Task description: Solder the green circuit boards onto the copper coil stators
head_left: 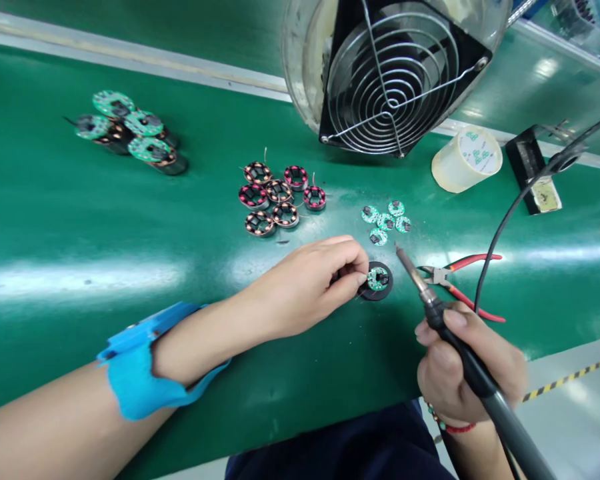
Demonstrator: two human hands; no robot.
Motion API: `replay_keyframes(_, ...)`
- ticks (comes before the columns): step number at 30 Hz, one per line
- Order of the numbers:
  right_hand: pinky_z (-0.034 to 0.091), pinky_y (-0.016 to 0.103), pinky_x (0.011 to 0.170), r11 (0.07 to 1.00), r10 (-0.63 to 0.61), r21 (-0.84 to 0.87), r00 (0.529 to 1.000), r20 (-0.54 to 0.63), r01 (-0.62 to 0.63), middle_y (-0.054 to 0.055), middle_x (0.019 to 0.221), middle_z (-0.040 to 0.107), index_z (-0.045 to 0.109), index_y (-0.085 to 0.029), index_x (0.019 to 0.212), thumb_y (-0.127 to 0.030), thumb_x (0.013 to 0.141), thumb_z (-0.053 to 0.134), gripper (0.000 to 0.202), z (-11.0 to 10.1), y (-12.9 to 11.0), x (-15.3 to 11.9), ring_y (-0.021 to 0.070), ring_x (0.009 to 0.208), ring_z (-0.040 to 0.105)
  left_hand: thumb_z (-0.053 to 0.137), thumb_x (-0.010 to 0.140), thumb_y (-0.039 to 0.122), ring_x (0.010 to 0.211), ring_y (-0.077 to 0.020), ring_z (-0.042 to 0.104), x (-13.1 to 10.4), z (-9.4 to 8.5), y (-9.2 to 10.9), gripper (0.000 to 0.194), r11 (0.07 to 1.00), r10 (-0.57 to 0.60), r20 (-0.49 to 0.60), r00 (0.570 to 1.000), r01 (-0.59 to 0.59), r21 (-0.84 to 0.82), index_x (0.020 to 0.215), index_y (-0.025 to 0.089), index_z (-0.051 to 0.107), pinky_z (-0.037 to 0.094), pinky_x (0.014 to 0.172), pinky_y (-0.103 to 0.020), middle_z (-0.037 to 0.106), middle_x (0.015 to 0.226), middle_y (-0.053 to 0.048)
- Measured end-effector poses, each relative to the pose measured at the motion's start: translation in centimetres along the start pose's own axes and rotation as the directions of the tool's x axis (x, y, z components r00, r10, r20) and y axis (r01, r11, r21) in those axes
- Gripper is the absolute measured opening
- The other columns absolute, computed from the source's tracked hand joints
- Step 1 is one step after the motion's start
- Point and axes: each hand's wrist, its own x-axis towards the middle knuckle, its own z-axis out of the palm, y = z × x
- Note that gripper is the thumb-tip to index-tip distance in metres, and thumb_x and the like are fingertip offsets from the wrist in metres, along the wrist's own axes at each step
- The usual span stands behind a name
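My right hand (463, 360) is wrapped round the handle of a soldering iron (473, 363). The iron's tip points up and to the left, just right of the work and apart from it. A small round green circuit board (379, 279) sits on a black round base (375, 295). Thumb and forefinger of my left hand (325, 280) pinch together at the board's left edge; what lies between them is too small to make out. Thin wire ends show beside those fingertips. Several loose round circuit boards (386, 222) lie just beyond.
Copper-wound stator rings (279, 192) stand grouped left of the loose boards. Stators topped with boards (150, 150) are at far left. A caged fan (390, 100) overhangs the back. Right are a tape roll (463, 163), an iron stand (533, 173), red-handled cutters (450, 277) and a black cable (510, 200).
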Motion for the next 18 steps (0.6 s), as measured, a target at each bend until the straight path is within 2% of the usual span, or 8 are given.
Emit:
replay_keyframes(2, 0.060, 0.038, 0.058, 1.000, -0.015, 0.010, 0.989, -0.147, 0.016, 0.002, 0.084, 0.073, 0.052, -0.029, 0.135, -0.023, 0.092, 0.061, 0.045, 0.8, -0.3, 0.8, 0.0204, 0.067, 0.071, 0.047, 0.089, 0.011, 0.068, -0.0101, 0.050, 0.0, 0.0, 0.0, 0.016, 1.000, -0.001, 0.006, 1.000, 0.001, 0.005, 0.077, 0.017, 0.055, 0.039, 0.065, -0.023, 0.054, 0.076, 0.003)
replay_keyframes(4, 0.062, 0.036, 0.060, 0.997, 0.047, 0.076, 0.976, -0.214, -0.031, 0.005, 0.098, 0.075, 0.051, -0.028, 0.137, -0.018, 0.093, 0.058, 0.046, 1.3, -0.6, 1.7, 0.0200, 0.073, 0.074, 0.046, 0.089, 0.011, 0.068, -0.0102, 0.050, 0.0, 0.0, -0.1, 0.015, 1.000, 0.005, 0.008, 1.000, -0.005, 0.012, 0.077, 0.017, 0.054, 0.039, 0.065, -0.023, 0.055, 0.076, 0.003)
replay_keyframes(5, 0.063, 0.036, 0.063, 0.994, 0.076, 0.094, 0.974, -0.212, -0.057, 0.005, 0.100, 0.076, 0.051, -0.028, 0.138, -0.016, 0.094, 0.056, 0.046, 1.5, -0.8, 2.1, 0.0194, 0.074, 0.074, 0.046, 0.089, 0.012, 0.068, -0.0103, 0.050, 0.0, 0.0, -0.1, 0.015, 1.000, 0.008, 0.009, 1.000, -0.008, 0.015, 0.077, 0.017, 0.054, 0.039, 0.065, -0.023, 0.055, 0.076, 0.002)
replay_keyframes(7, 0.062, 0.038, 0.073, 0.994, 0.098, 0.057, 0.985, -0.139, -0.091, 0.003, 0.099, 0.076, 0.052, -0.029, 0.135, -0.010, 0.094, 0.053, 0.045, 1.4, -1.1, 2.9, 0.0195, 0.081, 0.074, 0.046, 0.089, 0.012, 0.068, -0.0106, 0.050, 0.0, 0.0, -0.2, 0.015, 1.000, 0.014, 0.009, 1.000, -0.014, 0.020, 0.078, 0.017, 0.054, 0.039, 0.065, -0.023, 0.055, 0.077, 0.002)
replay_keyframes(9, 0.059, 0.041, 0.084, 0.993, 0.104, -0.050, 0.995, 0.003, -0.104, 0.003, 0.103, 0.075, 0.053, -0.029, 0.131, -0.008, 0.092, 0.055, 0.045, 1.2, -1.2, 3.7, 0.0215, 0.095, 0.072, 0.046, 0.088, 0.012, 0.068, -0.0109, 0.050, 0.0, 0.1, -0.3, 0.014, 0.999, 0.024, 0.008, 1.000, -0.024, 0.023, 0.079, 0.017, 0.055, 0.039, 0.064, -0.023, 0.055, 0.077, 0.002)
replay_keyframes(12, 0.056, 0.044, 0.090, 0.986, 0.133, -0.127, 0.976, 0.171, -0.112, 0.006, 0.117, 0.070, 0.050, -0.028, 0.132, -0.011, 0.089, 0.057, 0.046, 1.1, -1.0, 4.4, 0.0244, 0.109, 0.066, 0.046, 0.088, 0.012, 0.068, -0.0113, 0.051, 0.1, 0.1, -0.3, 0.014, 0.999, 0.026, 0.014, 1.000, -0.027, 0.031, 0.080, 0.017, 0.055, 0.039, 0.064, -0.024, 0.055, 0.077, 0.001)
replay_keyframes(15, 0.055, 0.044, 0.091, 0.986, 0.145, -0.110, 0.966, 0.213, -0.124, 0.006, 0.116, 0.069, 0.049, -0.028, 0.133, -0.012, 0.090, 0.055, 0.046, 1.5, -0.5, 4.6, 0.0238, 0.107, 0.066, 0.046, 0.088, 0.012, 0.069, -0.0116, 0.052, 0.1, 0.1, -0.3, 0.013, 0.999, 0.015, 0.011, 1.000, -0.015, 0.034, 0.079, 0.017, 0.055, 0.040, 0.064, -0.024, 0.056, 0.078, 0.001)
replay_keyframes(18, 0.054, 0.042, 0.091, 0.990, 0.130, -0.077, 0.975, 0.178, -0.118, 0.005, 0.112, 0.070, 0.047, -0.030, 0.134, -0.015, 0.092, 0.055, 0.046, 2.0, 0.0, 4.3, 0.0220, 0.104, 0.067, 0.047, 0.088, 0.012, 0.069, -0.0112, 0.053, -0.1, 0.1, -0.2, 0.012, 0.999, 0.044, -0.015, 0.999, -0.044, 0.014, 0.083, 0.017, 0.056, 0.043, 0.064, -0.023, 0.057, 0.080, 0.001)
